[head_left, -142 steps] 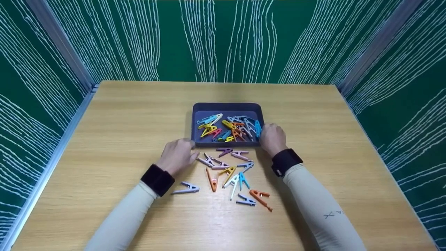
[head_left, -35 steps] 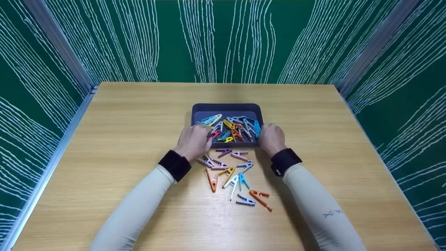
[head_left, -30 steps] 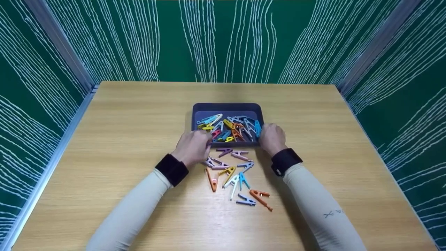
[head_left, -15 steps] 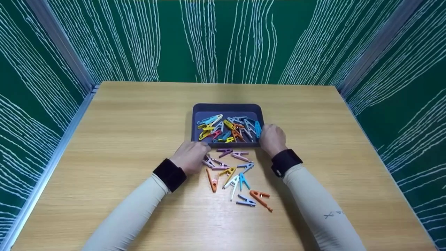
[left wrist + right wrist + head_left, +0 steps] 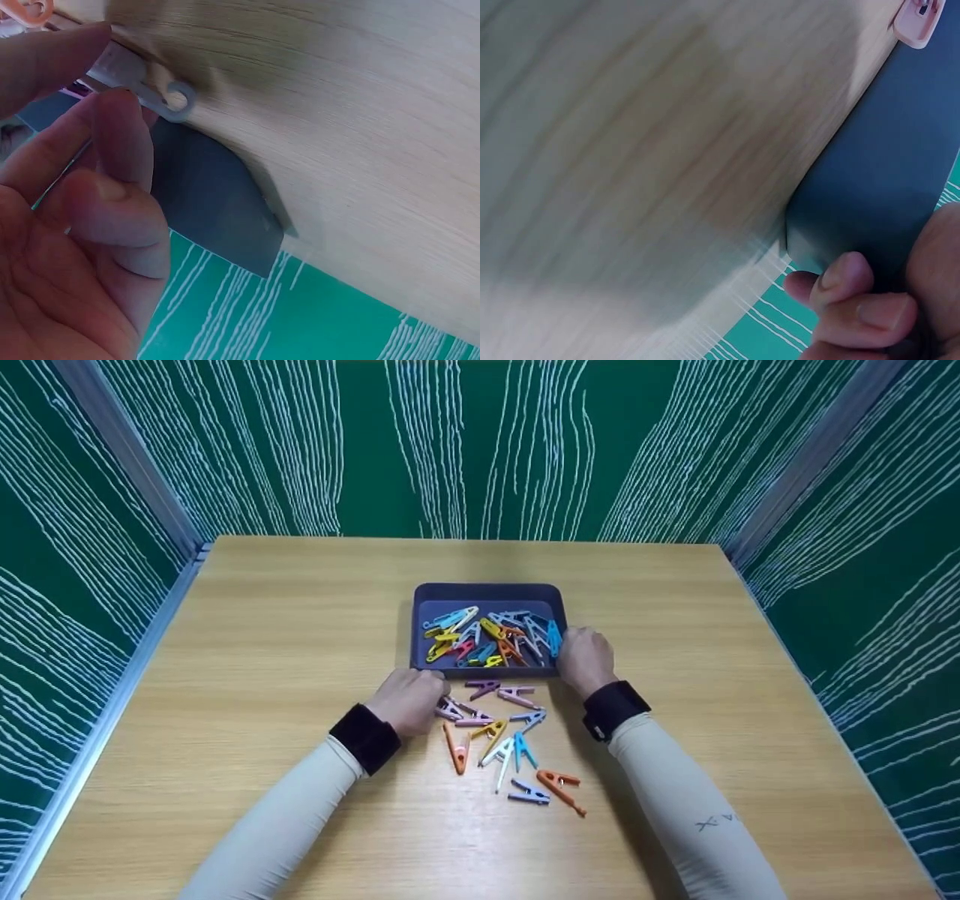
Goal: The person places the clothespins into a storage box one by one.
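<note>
A dark tray (image 5: 487, 589) holds several colourful clothespins (image 5: 491, 628). My right hand (image 5: 587, 660) grips the tray's right side near the front corner; in the right wrist view its fingers (image 5: 866, 319) curl at the dark wall. Just before the tray's front left corner is my left hand (image 5: 409, 701). Its thumb and forefinger lie on either side of a pale lilac clothespin (image 5: 124, 64) with a hooked tip, pinching it close over the table. In the head view the hand covers part of that clothespin (image 5: 448, 709).
Several more clothespins lie on the wooden table (image 5: 262, 660) before the tray: a purple one (image 5: 484, 686), a pink one (image 5: 519, 694), a blue one (image 5: 524, 750), an orange one (image 5: 560, 789) and others. Green walls (image 5: 375, 450) with white lines stand around the table.
The lilac clothespin at the table's left is gone, and a similar one lies in the tray. My left hand has drawn back from over the tray toward the loose clothespins; my right stays put.
</note>
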Available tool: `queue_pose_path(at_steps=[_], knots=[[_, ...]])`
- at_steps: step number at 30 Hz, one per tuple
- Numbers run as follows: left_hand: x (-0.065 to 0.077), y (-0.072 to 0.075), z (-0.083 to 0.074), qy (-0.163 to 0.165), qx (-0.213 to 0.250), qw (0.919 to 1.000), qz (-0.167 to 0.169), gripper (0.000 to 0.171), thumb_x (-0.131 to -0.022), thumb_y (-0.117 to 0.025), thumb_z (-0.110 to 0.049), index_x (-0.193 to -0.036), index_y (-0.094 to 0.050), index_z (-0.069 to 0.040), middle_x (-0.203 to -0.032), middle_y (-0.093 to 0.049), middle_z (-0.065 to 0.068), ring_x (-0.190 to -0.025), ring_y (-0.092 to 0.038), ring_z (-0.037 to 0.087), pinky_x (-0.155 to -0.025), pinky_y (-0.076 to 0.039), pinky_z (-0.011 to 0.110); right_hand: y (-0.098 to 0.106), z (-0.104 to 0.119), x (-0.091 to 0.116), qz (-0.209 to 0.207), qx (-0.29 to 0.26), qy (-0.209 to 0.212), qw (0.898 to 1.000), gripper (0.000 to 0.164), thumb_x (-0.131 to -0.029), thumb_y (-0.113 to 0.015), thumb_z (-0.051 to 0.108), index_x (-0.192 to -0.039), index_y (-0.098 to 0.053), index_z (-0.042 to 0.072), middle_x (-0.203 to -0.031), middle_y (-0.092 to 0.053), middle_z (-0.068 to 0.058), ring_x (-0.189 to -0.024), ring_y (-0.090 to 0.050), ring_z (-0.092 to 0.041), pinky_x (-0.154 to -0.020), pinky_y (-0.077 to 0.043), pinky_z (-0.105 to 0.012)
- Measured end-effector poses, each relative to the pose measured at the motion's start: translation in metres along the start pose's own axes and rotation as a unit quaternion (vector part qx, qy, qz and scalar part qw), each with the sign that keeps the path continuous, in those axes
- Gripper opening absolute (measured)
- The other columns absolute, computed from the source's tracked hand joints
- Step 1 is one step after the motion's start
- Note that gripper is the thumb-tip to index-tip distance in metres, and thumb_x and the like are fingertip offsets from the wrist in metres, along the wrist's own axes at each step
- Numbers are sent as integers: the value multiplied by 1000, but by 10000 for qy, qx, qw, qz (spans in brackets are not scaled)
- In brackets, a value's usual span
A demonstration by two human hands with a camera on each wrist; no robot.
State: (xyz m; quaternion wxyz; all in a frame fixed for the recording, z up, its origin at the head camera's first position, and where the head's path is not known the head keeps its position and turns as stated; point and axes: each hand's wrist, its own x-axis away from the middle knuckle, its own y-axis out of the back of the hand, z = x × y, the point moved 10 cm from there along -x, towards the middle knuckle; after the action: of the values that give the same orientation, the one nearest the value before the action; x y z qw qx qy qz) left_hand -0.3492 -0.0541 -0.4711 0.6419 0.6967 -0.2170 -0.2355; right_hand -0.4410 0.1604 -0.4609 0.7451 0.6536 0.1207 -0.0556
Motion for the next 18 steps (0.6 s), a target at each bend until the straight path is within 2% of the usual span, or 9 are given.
queue_pose_path(at_steps=[11,15,18], knots=[[5,5,7,60,75,10000,-9,14,-57,-57,-10,-57,-49,-21,-62,-49,-7,-50,-46,13,-47,-37,33,1,1,1,-79,-24,97,9999,14,-73,-51,6,-72,-61,-3,-69,-60,-21,-62,-57,-37,-52,-44,-47],[6,12,8,10,313,9995,-21,12,-58,-62,-17,-61,-51,-21,-62,-49,-8,-52,-46,13,-46,-35,31,2,2,1,-145,-47,129,9998,14,-73,-51,6,-71,-61,-4,-68,-60,-21,-61,-57,-37,-51,-44,-47],[5,19,8,-22,515,9986,-93,13,-60,-64,-24,-69,-56,-19,-66,-50,-8,-55,-47,13,-49,-37,30,2,3,1,-134,-1,135,9998,14,-74,-51,6,-72,-61,-4,-68,-59,-21,-60,-57,-37,-51,-44,-47]])
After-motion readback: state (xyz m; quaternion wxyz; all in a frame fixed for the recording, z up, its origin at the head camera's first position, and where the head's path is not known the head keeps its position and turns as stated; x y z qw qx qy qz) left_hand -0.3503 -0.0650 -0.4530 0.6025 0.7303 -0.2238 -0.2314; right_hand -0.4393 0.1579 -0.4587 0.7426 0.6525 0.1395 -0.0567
